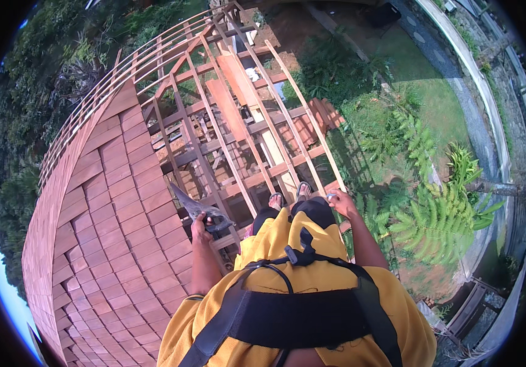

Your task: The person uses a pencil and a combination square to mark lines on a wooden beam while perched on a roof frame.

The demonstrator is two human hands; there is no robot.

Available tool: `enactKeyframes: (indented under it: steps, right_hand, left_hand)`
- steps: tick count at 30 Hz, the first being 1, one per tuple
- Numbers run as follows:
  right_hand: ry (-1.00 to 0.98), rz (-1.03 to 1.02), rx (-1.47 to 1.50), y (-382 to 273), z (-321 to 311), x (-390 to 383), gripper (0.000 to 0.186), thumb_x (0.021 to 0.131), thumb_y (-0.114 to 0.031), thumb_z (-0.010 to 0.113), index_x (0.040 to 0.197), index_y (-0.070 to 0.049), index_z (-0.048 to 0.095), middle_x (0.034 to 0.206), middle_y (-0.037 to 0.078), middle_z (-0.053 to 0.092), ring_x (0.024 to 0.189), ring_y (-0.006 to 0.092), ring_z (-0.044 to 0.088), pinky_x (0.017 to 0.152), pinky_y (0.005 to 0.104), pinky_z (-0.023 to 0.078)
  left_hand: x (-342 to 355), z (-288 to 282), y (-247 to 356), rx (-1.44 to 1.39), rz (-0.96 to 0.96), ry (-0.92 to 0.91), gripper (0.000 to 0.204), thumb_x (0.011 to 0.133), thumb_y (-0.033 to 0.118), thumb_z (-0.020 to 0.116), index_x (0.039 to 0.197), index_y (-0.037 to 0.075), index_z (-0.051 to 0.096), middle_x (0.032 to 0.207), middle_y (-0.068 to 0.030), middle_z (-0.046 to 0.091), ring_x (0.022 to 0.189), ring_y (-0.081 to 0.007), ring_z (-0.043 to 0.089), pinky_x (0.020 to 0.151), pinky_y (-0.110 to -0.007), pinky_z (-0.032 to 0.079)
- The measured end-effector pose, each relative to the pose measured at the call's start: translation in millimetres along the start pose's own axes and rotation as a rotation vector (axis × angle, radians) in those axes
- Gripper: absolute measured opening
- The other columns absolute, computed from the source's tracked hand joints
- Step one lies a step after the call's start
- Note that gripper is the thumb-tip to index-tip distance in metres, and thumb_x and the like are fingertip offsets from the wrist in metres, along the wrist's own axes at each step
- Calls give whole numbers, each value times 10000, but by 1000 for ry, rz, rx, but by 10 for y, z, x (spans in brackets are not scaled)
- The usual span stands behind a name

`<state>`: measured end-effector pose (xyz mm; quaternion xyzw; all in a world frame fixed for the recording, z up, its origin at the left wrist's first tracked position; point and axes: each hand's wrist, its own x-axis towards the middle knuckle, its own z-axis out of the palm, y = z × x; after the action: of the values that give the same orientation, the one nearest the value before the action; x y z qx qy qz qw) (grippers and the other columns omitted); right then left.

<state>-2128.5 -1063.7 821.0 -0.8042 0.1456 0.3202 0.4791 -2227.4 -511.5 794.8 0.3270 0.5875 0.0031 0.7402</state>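
I am perched on an unfinished roof frame, with my sandalled feet [288,194] on its timbers. My left hand [199,226] is closed around a crumpled, translucent grey plastic bag [197,207] beside the shingled slope. Something dark shows in the bag near my fingers, too small to name. At the outer side of my right knee is my right hand [342,202], its fingers pinched together. A small pale spot shows at those fingertips; what it is I cannot make out. Wooden shingles [113,202] lie in overlapping rows left of my left hand.
Bare rafters [253,131] stretch ahead with open gaps between them. Two reddish boards [226,109] lie across the frame. Thin battens [147,55] curve along the far left. Below on the right are ferns [434,217], grass [422,110] and a stone path [449,70].
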Motion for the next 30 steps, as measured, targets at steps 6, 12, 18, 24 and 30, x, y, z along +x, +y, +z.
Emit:
enactKeyframes:
  steps: [6,12,18,24,30]
  right_hand:
    - [-150,15,-113,332,-269,616,438,905,-242,628,1251,25,589,982,125,705,897,178,672,781,328,526]
    - [-92,-218,-302,-531,1,1399,376,870,-295,614,1110,-7,646,1007,139,695,956,244,675,853,341,517]
    - [-41,-189,-407,-1044,-555,2417,378,890,-247,652,1165,12,643,1017,149,705,900,228,687,776,333,533]
    - [-191,-153,-546,-2270,-947,3411,359,877,-213,653,1165,2,656,1081,168,706,975,256,691,863,368,536]
    - [-283,-258,-546,-3414,-540,4659,415,890,-227,667,1252,-33,611,1106,181,703,994,256,687,891,359,531]
  left_hand:
    - [96,416,-151,448,162,14,223,883,237,689,943,36,614,719,-45,621,536,-157,607,446,-294,462]
    - [38,1,-739,952,-20,150,263,885,282,700,909,42,595,674,-44,594,536,-156,607,455,-305,451]
    - [15,756,-930,933,-22,49,214,911,252,676,911,62,577,677,-33,595,539,-148,595,462,-303,445]
    - [107,2056,-121,164,64,132,169,938,221,653,914,83,560,680,-22,595,542,-140,583,468,-301,439]
    - [569,2210,375,263,54,100,221,931,262,642,1000,61,581,730,-39,633,541,-159,594,514,-326,498]
